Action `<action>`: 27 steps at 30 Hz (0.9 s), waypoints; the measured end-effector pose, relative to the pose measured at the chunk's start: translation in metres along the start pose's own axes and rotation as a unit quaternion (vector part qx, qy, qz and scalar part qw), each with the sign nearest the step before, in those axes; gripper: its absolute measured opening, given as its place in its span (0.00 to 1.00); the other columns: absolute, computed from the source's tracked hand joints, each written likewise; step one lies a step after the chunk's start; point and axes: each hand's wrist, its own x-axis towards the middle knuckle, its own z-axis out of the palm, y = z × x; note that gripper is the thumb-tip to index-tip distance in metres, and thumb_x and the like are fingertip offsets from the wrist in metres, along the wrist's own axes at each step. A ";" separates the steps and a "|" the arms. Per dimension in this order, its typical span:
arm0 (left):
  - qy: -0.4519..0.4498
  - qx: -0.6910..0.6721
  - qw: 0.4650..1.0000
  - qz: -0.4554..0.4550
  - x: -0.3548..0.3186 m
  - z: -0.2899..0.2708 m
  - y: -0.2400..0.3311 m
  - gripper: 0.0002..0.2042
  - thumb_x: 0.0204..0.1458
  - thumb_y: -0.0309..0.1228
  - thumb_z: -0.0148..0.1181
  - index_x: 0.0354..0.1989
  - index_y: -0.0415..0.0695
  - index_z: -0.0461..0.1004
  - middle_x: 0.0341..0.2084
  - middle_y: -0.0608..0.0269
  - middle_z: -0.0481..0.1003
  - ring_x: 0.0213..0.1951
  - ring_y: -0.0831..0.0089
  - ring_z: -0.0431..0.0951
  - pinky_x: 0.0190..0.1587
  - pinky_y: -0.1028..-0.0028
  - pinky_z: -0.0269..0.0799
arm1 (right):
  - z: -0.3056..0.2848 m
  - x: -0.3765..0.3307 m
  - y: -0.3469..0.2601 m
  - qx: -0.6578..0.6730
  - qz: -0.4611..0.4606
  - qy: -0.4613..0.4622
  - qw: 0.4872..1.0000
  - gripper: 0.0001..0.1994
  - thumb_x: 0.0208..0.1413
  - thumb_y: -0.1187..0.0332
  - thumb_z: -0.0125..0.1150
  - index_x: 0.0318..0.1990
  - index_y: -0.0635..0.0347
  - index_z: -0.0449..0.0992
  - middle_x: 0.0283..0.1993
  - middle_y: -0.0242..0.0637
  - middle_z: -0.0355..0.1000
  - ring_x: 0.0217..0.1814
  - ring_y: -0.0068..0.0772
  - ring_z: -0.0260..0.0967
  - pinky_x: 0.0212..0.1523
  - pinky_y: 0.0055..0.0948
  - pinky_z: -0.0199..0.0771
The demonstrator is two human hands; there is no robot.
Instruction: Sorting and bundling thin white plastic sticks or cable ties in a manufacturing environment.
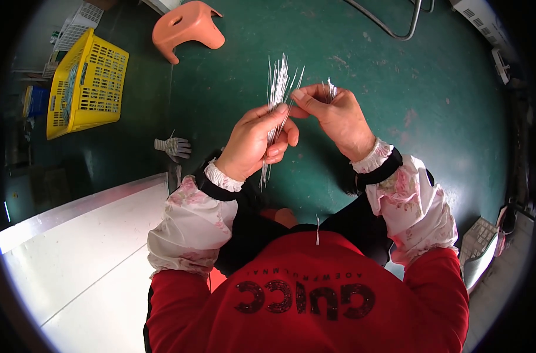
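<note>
Basket (104,82), upper left; glove (172,146), left of centre; stool (188,26), top left of centre. Left grip (255,140), upper centre: closed round wire bundle (277,82). Right grip (337,120), right of centre: curled round smaller bundle (331,88), thumb at first bundle's edge.

Lighting uneven: right side brighter, left side dim. Glossy dark-green floor (427,141) shows pale, hazy sheen toward the right; its left part sinks into deep shadow. Smooth white panel (85,259), lower left, reads bright, faint reddish tint along its upper edge. Bundle of long, thin, silvery strands (278,85) glints white; finest tips hard to separate. Centre reasonably sharp. Small blue-white light streaks at far left margin. Fisheye bending strong: yellow perforated plastic basket (97,121) looks skewed. Corners fall to black; outer items murky, soft.
</note>
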 end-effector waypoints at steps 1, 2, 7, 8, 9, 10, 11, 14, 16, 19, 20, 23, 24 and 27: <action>0.001 0.000 1.000 0.001 0.000 0.000 0.000 0.17 0.67 0.39 0.44 0.47 0.37 0.71 0.23 0.61 0.73 0.14 0.85 0.59 0.16 0.82 0.55 | 0.002 -0.003 -0.006 -0.025 0.009 0.023 0.999 0.12 0.60 0.60 0.63 0.38 0.61 0.79 0.31 0.27 0.76 0.24 0.11 0.57 0.22 0.18 0.54; 0.014 0.000 1.000 -0.001 -0.001 0.000 0.000 0.17 0.67 0.39 0.43 0.46 0.36 0.71 0.23 0.61 0.72 0.14 0.85 0.58 0.16 0.82 0.55 | 0.003 -0.004 -0.009 -0.049 0.018 0.047 0.998 0.12 0.61 0.60 0.62 0.38 0.61 0.79 0.30 0.26 0.75 0.23 0.10 0.55 0.22 0.18 0.53; 0.051 0.046 0.998 0.008 0.002 -0.003 -0.007 0.16 0.68 0.39 0.42 0.43 0.37 0.70 0.25 0.61 0.73 0.16 0.84 0.60 0.18 0.81 0.58 | -0.018 0.006 -0.017 0.094 -0.022 0.071 0.993 0.09 0.64 0.61 0.58 0.41 0.58 0.75 0.35 0.26 0.76 0.20 0.11 0.47 0.20 0.18 0.49; 0.084 0.072 0.993 0.040 0.004 -0.007 -0.011 0.16 0.68 0.39 0.42 0.42 0.38 0.70 0.24 0.63 0.71 0.16 0.84 0.60 0.19 0.81 0.58 | -0.022 0.006 -0.024 0.144 -0.011 0.051 0.988 0.08 0.64 0.62 0.57 0.42 0.56 0.74 0.38 0.27 0.76 0.19 0.11 0.45 0.19 0.17 0.47; 0.115 0.097 0.986 0.071 0.007 -0.009 -0.013 0.15 0.68 0.38 0.42 0.41 0.38 0.70 0.23 0.65 0.69 0.17 0.84 0.59 0.20 0.81 0.57 | -0.020 0.003 -0.031 0.156 -0.027 0.058 0.986 0.07 0.65 0.62 0.55 0.41 0.55 0.72 0.41 0.29 0.76 0.19 0.11 0.44 0.19 0.16 0.45; 0.116 0.096 0.986 0.072 0.009 -0.011 -0.012 0.15 0.68 0.38 0.42 0.41 0.38 0.70 0.23 0.65 0.69 0.17 0.84 0.59 0.20 0.81 0.57 | -0.021 0.002 -0.032 0.155 -0.028 0.057 0.986 0.07 0.65 0.62 0.55 0.41 0.55 0.72 0.41 0.29 0.76 0.19 0.11 0.44 0.19 0.16 0.45; 0.110 0.067 0.989 0.076 0.009 -0.013 -0.010 0.15 0.68 0.39 0.43 0.40 0.39 0.70 0.21 0.69 0.66 0.17 0.85 0.57 0.20 0.81 0.55 | -0.023 0.000 -0.032 0.129 -0.002 -0.006 0.992 0.07 0.65 0.62 0.55 0.40 0.55 0.72 0.41 0.30 0.77 0.18 0.10 0.44 0.18 0.16 0.44; 0.099 0.016 0.992 0.081 0.007 -0.009 -0.004 0.14 0.67 0.39 0.46 0.40 0.41 0.72 0.18 0.76 0.57 0.18 0.86 0.53 0.20 0.81 0.50 | -0.019 -0.005 -0.027 0.098 0.057 -0.133 0.985 0.08 0.66 0.61 0.55 0.39 0.56 0.71 0.41 0.32 0.77 0.18 0.10 0.43 0.18 0.16 0.44; 0.070 -0.023 0.993 0.092 0.005 -0.005 0.001 0.13 0.66 0.39 0.50 0.42 0.41 0.73 0.18 0.77 0.57 0.18 0.87 0.53 0.20 0.82 0.48 | -0.017 -0.006 -0.020 0.106 0.103 -0.231 0.962 0.10 0.65 0.60 0.56 0.40 0.57 0.70 0.39 0.34 0.78 0.18 0.10 0.43 0.17 0.16 0.43; 0.049 -0.043 0.992 0.105 0.004 -0.001 0.003 0.12 0.64 0.38 0.53 0.42 0.42 0.74 0.17 0.78 0.57 0.17 0.88 0.53 0.19 0.82 0.47 | -0.014 -0.006 -0.015 0.095 0.117 -0.258 0.954 0.12 0.64 0.59 0.58 0.37 0.58 0.72 0.29 0.27 0.73 0.18 0.11 0.44 0.16 0.18 0.43; 0.040 -0.051 0.992 0.107 0.004 -0.001 0.003 0.11 0.64 0.37 0.54 0.41 0.41 0.75 0.17 0.78 0.58 0.17 0.89 0.54 0.19 0.83 0.47 | -0.013 -0.007 -0.015 0.082 0.114 -0.260 0.955 0.12 0.63 0.59 0.59 0.38 0.59 0.73 0.26 0.24 0.68 0.18 0.11 0.44 0.17 0.19 0.42; 0.042 -0.024 0.991 0.127 0.003 -0.004 -0.001 0.10 0.63 0.36 0.56 0.39 0.41 0.76 0.18 0.77 0.62 0.17 0.89 0.56 0.18 0.83 0.48 | -0.008 -0.008 -0.018 0.057 0.106 -0.261 0.958 0.13 0.63 0.57 0.59 0.40 0.59 0.73 0.22 0.20 0.58 0.18 0.11 0.44 0.17 0.20 0.41; 0.042 -0.025 0.991 0.127 0.003 -0.003 -0.001 0.10 0.63 0.36 0.56 0.39 0.41 0.76 0.18 0.77 0.62 0.17 0.89 0.56 0.18 0.83 0.48 | -0.008 -0.009 -0.019 0.045 0.101 -0.257 0.960 0.14 0.63 0.57 0.59 0.41 0.60 0.74 0.21 0.18 0.54 0.18 0.11 0.44 0.17 0.21 0.41; 0.055 -0.002 0.989 0.140 0.004 0.000 0.000 0.09 0.62 0.34 0.57 0.38 0.41 0.76 0.19 0.76 0.65 0.17 0.89 0.57 0.18 0.84 0.48 | -0.010 -0.007 -0.017 0.061 0.106 -0.245 0.962 0.12 0.65 0.60 0.56 0.44 0.59 0.72 0.38 0.35 0.78 0.19 0.10 0.44 0.17 0.16 0.43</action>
